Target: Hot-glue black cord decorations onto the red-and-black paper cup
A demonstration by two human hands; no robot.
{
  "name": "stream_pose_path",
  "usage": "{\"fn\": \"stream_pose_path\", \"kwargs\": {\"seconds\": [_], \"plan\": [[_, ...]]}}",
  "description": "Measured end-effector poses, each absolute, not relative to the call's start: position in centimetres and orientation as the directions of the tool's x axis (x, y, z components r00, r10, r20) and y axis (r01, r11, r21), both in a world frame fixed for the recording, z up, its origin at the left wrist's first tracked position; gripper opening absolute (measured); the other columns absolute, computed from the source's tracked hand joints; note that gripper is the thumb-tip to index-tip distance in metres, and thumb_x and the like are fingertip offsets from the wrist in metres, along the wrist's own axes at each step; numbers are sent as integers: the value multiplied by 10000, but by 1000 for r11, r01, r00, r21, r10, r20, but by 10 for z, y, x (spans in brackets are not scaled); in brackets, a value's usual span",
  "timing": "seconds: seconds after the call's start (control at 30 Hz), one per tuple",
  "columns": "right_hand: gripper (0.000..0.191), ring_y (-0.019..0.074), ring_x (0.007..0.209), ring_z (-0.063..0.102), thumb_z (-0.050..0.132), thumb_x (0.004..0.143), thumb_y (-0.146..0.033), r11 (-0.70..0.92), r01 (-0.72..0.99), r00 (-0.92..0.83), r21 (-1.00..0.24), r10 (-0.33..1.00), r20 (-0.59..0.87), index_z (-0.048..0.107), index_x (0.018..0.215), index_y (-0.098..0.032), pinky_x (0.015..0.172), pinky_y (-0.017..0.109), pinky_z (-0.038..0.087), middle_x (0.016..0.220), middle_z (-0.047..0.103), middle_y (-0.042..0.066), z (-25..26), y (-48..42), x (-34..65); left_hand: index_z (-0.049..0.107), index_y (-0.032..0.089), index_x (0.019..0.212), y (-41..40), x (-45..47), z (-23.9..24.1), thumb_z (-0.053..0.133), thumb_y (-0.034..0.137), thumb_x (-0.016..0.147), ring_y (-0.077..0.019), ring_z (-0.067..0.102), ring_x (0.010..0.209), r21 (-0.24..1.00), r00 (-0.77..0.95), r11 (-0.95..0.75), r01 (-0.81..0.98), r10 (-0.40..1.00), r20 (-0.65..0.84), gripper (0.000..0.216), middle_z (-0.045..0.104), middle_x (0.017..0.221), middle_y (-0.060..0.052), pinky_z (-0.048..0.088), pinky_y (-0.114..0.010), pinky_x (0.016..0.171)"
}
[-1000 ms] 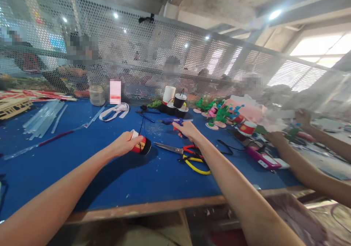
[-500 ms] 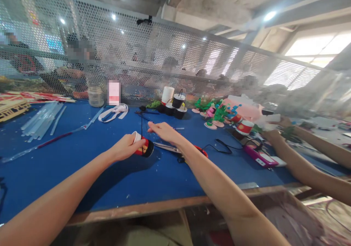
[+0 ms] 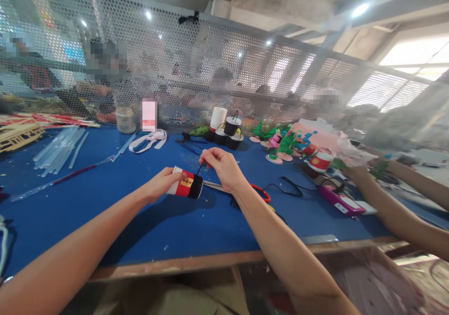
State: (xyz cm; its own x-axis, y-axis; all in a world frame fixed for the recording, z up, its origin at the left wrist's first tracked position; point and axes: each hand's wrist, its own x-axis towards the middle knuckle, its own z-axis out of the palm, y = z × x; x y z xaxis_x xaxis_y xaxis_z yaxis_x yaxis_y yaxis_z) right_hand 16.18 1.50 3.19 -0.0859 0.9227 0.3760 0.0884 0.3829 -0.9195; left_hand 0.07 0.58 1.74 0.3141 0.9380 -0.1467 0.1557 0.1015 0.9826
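Blue table (image 3: 147,240), contents from left to right. Pale wooden pieces (image 3: 21,135), heaped at the far left. Clear sticks (image 3: 59,149), a loose bundle lying flat. Glass jar (image 3: 125,120), upright, near the mesh screen (image 3: 168,67). White band (image 3: 152,139), looped on the table in front of a pink panel, the latter upright and blurred.

Left hand (image 3: 157,186): closed around the side of a paper cup, thumb uppermost. Paper cup (image 3: 184,184): one, white, red and black, with a yellow mark; tipped on its side, white end to the left, black end to the right; held above the table, its shadow below. Black cord (image 3: 200,168): short, running from the black end of the cup up to the right hand. Right hand (image 3: 224,167): thumb and forefinger pinched on the cord.

Scissors (image 3: 260,192): red handle showing, partly hidden beneath the right hand and forearm. Black-and-white tubs (image 3: 232,127): grouped behind, beside a white stack of cups (image 3: 218,118). Green figures (image 3: 287,144): several, on round bases. Red-and-white cup (image 3: 321,162): further right. Purple box (image 3: 338,201): near a co-worker's forearm.
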Motion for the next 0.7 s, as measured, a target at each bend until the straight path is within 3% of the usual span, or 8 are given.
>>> {"fn": "stream_pose_path", "kwargs": {"seconds": [0.2, 0.37, 0.7], "plan": [[215, 86, 539, 475, 531, 709, -353, 439, 100, -72, -893, 898, 433, 512, 607, -164, 574, 230, 382, 566, 547, -19, 20, 18, 165, 555, 108, 635, 3, 5, 19, 566, 315, 562, -81, 443, 441, 976, 296, 161, 147, 934, -198, 219, 547, 522, 14, 304, -196, 445], [210, 97, 559, 500, 523, 712, -340, 412, 177, -58, -894, 911, 409, 517, 597, -164, 596, 241, 392, 566, 555, -14, 13, 24, 164, 540, 110, 600, -2, 7, 21, 570, 318, 561, -72, 399, 420, 965, 355, 97, 245, 917, -182, 214, 511, 477, 33, 271, -195, 435], [220, 96, 540, 497, 504, 722, -328, 387, 238, -84, -891, 922, 378, 505, 579, -160, 562, 235, 380, 553, 550, -11, 10, 26, 164, 548, 112, 649, 0, 1, 14, 524, 339, 652, -77, 402, 471, 967, 490, -60, 247, 869, -72, 229, 512, 542, 19, 281, -199, 467]]}}
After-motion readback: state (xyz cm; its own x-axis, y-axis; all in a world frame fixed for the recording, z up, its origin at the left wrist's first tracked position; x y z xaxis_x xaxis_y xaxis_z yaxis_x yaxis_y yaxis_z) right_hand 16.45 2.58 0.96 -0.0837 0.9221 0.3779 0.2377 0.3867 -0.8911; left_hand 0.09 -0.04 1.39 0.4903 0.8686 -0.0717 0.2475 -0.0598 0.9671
